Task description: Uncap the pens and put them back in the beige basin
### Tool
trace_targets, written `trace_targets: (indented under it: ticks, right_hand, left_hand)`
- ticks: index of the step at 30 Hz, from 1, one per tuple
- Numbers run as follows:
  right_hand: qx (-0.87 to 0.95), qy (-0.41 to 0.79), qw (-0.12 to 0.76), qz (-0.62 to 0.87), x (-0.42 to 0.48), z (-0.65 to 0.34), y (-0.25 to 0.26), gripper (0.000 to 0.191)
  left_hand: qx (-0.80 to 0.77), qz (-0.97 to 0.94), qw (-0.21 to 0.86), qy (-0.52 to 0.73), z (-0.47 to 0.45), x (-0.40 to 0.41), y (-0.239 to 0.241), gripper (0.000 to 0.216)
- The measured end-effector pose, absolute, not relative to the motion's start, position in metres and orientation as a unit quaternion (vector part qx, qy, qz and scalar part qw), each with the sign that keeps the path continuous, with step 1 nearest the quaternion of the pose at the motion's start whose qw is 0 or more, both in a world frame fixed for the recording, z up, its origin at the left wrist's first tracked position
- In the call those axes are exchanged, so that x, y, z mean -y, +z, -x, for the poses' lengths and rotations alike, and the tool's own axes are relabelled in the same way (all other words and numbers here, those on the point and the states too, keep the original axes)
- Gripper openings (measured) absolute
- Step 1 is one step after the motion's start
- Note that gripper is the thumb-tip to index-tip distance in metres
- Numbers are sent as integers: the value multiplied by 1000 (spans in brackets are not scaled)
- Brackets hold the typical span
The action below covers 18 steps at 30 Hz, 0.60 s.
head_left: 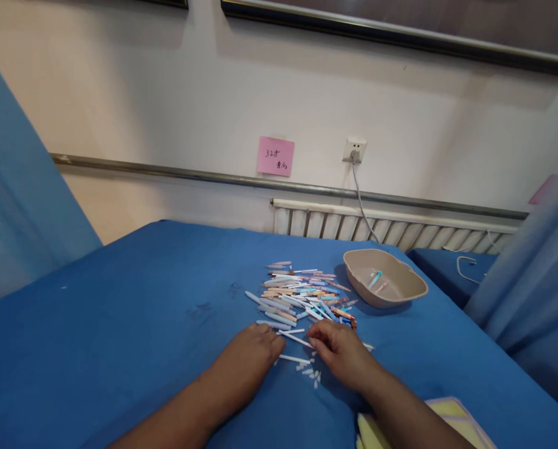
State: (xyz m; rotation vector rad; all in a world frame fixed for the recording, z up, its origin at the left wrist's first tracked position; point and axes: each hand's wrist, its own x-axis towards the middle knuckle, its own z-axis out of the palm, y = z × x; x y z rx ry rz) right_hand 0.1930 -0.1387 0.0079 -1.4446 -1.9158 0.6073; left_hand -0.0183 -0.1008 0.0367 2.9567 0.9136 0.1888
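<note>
A heap of pens and loose pen parts (302,296), white, blue and orange, lies on the blue cloth of the table (120,324). My left hand (248,358) rests knuckles-up at the near edge of the heap, fingers curled down beside a thin white refill (295,338). My right hand (341,352) lies just right of it, fingers bent and pinching at the end of that white refill. Small white caps (312,373) lie between the two hands. A beige oval bowl (403,293) stands to the right with two pen pieces (376,279) inside.
A radiator (381,227) runs along the wall behind the table, under a socket with a grey cable (356,153) and a pink note (275,156). Blue curtains hang at the left and right (535,280). A yellow pad (451,418) lies near my right forearm.
</note>
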Motion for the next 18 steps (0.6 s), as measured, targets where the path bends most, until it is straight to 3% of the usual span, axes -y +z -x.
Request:
trace_targets:
  ticks: [9,18]
  right_hand:
    - [708,265,359,547,137,-194,2,16]
    - [567,479,466,482,134,-182,-2,25]
  left_hand:
    - [-334,-938,68,67,20,101,35,15]
    - [-389,-873,237,176,19,99,32,16]
